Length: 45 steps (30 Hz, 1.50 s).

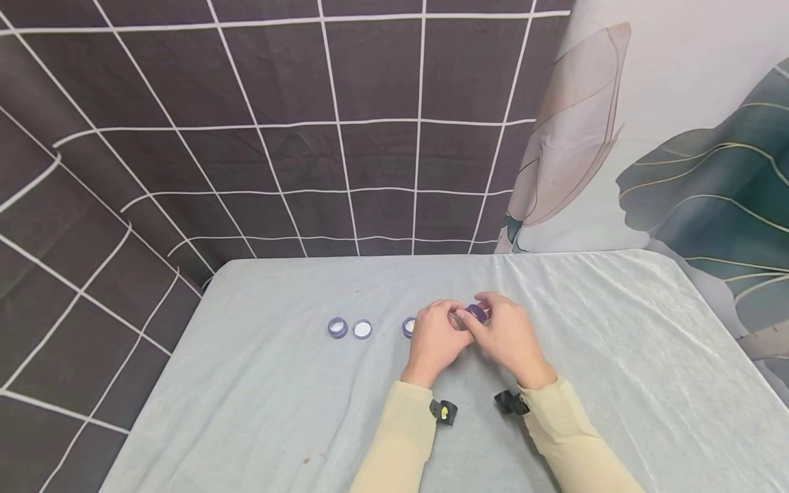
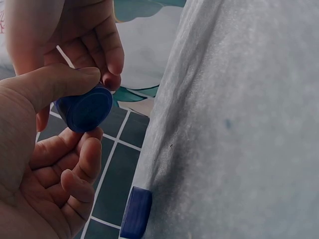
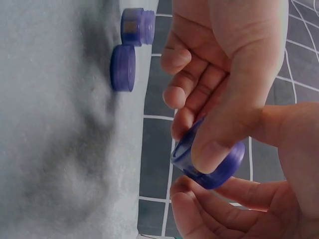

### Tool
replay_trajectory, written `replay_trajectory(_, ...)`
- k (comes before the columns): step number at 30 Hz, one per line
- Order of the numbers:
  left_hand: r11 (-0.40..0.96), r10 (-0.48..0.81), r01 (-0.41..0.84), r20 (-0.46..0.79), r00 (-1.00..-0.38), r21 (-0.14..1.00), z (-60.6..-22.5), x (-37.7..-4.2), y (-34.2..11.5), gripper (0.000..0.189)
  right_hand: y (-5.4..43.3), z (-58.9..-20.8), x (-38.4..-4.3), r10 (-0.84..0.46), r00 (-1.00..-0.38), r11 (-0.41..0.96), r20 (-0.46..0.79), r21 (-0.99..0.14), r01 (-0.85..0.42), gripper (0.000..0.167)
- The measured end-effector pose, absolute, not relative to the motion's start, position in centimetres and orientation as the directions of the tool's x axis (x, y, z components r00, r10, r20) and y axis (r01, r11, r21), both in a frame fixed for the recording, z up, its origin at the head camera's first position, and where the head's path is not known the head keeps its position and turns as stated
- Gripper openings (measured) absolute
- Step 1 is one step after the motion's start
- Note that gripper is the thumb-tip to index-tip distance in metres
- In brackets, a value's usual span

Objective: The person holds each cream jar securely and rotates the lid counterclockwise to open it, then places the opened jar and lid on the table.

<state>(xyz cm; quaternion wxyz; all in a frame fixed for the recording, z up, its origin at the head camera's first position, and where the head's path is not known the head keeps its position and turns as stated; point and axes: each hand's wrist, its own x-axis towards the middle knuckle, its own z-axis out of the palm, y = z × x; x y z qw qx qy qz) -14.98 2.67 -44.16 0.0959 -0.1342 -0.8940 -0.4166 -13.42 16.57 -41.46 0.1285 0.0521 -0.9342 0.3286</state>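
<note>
Both hands hold one small purple jar (image 1: pixel 476 313) between them, raised over the cloth. The left hand (image 1: pixel 435 335) pinches one side of it, its thumb (image 2: pixel 75 82) lying across the jar's edge and its fingers curled below. From the other side the right hand (image 1: pixel 508 335) grips the jar, thumb (image 3: pixel 213 149) pressed on its wall. The jar's flat round end (image 2: pixel 89 112) faces the left wrist camera. Just left of the left hand lies a round purple-rimmed piece (image 1: pixel 408 326) with a pale middle, partly hidden by that hand.
Farther left on the grey cloth-covered table (image 1: pixel 265 404) stand an open purple jar (image 1: pixel 337 327) and a white-centred lid (image 1: pixel 362 329). In the right wrist view a jar with a threaded neck (image 3: pixel 138 26) stands beside a lid (image 3: pixel 123 68). A dark gridded curtain (image 1: pixel 376 157) hangs behind.
</note>
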Motion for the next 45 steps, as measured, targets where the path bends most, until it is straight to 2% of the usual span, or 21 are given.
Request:
replay_trajectory(12, 0.617, 0.159, 0.330, 0.297, -0.941, 0.715, -44.18, -14.95, 2.76, 0.026, 16.12, -41.68, -13.19, 0.012, -0.948, 0.785, 0.319, -0.590, -0.188, 0.040)
replay_trajectory(23, 0.614, 0.159, 0.334, 0.302, -0.940, 0.716, -44.21, -14.96, 2.75, 0.024, 15.86, -41.98, -13.24, 0.031, -0.955, 0.776, 0.296, -0.609, -0.163, 0.031)
replay_trajectory(45, 0.589, 0.161, 0.315, 0.274, -0.948, 0.744, -44.20, -14.90, 2.72, 0.025, 16.11, -41.91, -13.26, -0.001, -0.946, 0.767, 0.323, -0.607, -0.208, 0.027)
